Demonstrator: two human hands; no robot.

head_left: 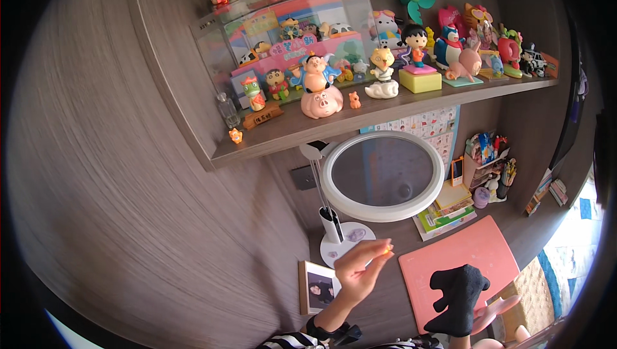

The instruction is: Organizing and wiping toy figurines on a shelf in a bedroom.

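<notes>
My left hand point(361, 273) is raised over the desk beside the lamp base, with thumb and forefinger pinched together. Between their tips is a tiny yellow-orange object point(387, 250), too small to name. Black fabric point(459, 288) covers my right hand, bare only around the wrist point(459, 342), and hides its fingers. That covered hand is above a pink desk mat point(495, 243).
A shelf point(360, 119) crowded with figurines and a clear display case point(360, 2) spans the upper view. Below it stands a round-headed white lamp point(329, 185). A framed photo point(307, 288) is left of my left hand; books point(443, 217) lie behind the mat.
</notes>
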